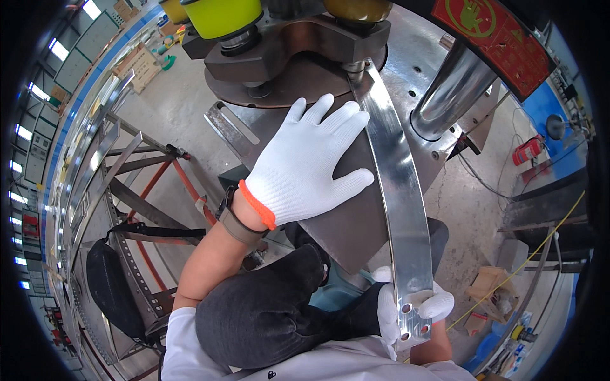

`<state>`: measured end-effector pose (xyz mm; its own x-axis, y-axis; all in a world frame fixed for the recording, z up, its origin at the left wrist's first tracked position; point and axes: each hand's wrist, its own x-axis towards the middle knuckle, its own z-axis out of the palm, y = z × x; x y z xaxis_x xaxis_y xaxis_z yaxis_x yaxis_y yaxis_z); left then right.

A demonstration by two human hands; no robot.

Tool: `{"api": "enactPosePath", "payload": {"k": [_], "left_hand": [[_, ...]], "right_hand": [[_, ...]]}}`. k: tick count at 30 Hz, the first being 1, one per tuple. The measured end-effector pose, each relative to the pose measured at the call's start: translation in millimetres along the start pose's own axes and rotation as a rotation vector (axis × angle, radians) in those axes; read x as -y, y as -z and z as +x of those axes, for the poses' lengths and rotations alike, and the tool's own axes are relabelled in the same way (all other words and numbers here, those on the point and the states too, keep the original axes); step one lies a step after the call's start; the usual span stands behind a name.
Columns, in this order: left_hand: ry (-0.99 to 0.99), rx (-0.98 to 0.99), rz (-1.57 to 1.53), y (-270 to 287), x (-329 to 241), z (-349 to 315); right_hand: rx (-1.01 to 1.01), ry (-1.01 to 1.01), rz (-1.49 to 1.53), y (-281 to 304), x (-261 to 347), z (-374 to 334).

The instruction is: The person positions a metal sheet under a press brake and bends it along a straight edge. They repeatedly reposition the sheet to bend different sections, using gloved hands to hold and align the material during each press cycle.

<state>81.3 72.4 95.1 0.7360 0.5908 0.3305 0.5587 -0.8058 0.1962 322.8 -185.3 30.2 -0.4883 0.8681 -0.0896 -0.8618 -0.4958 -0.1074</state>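
A long, shiny flat metal bar (pixel 397 171) runs from the machine toward my body, with several holes at its near end. My right hand (pixel 435 305), in a white knitted glove, is closed around that near end, thumb on top; the bar covers most of its fingers. My left hand (pixel 311 159), gloved in white with an orange cuff, lies flat with fingers spread over the dark steel plate (pixel 356 235). Its index fingertip is at the bar's left edge; whether it touches cannot be told. The bar's far end lies beside a round post (pixel 354 66) under the machine's dark metal block (pixel 292 44).
A thick chrome column (pixel 454 89) rises to the bar's right, under a red warning sign (pixel 492 32). Yellow-green roller (pixel 222 16) tops the block. Left of me stands a rack (pixel 121 190) with metal strips and a black pouch (pixel 114 292). A wooden box (pixel 492 289) sits at right.
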Motion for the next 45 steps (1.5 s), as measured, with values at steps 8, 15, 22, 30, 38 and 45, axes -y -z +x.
{"api": "enactPosePath", "payload": {"k": [8,15,22,30,38,45], "left_hand": [[-0.006,-0.008,0.003,-1,0,0],[-0.019,-0.029,0.003,-3,1,-1],[-0.016,-0.027,0.0,-3,2,-2],[-0.004,-0.053,-0.056,-3,3,-3],[0.033,-0.024,-0.075,6,1,-2],[0.018,-0.026,-0.065,5,-3,0]], "right_hand": [[0.091,-0.077,0.226,-11,-6,6],[-0.006,-0.067,0.116,-20,-4,4],[-0.046,-0.029,0.104,-23,-10,4],[-0.018,-0.053,0.106,-22,-10,6],[0.008,-0.1,0.055,-16,-14,-2],[0.033,-0.105,-0.092,-6,-17,-40]]}}
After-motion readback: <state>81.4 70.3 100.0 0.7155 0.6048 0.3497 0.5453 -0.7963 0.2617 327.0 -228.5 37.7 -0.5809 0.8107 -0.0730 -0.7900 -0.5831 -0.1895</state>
